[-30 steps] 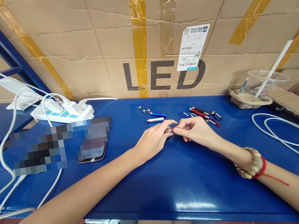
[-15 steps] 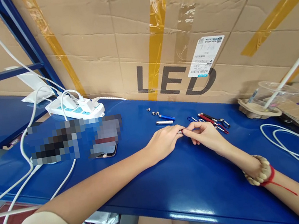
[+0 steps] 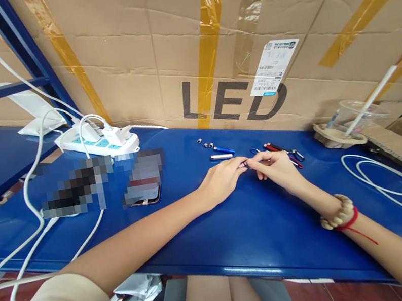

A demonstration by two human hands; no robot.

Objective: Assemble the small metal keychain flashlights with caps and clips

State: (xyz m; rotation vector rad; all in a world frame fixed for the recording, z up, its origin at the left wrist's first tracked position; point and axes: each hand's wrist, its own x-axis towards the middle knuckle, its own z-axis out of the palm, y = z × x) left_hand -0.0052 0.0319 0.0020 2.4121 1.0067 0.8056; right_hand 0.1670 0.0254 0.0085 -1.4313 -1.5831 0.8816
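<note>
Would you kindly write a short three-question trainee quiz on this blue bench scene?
1. True or false: the left hand and right hand meet on one small red cylindrical part.
2. The silver metal tube lies: A) beyond the left hand's fingers, B) in the clear plastic cup, C) on the white power strip.
3. Which wrist wears the beige bead bracelet?

Key: 1 true; 2 A; 3 the right.

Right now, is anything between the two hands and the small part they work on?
No. The left hand and right hand pinch the small part together; nothing visible is between.
</note>
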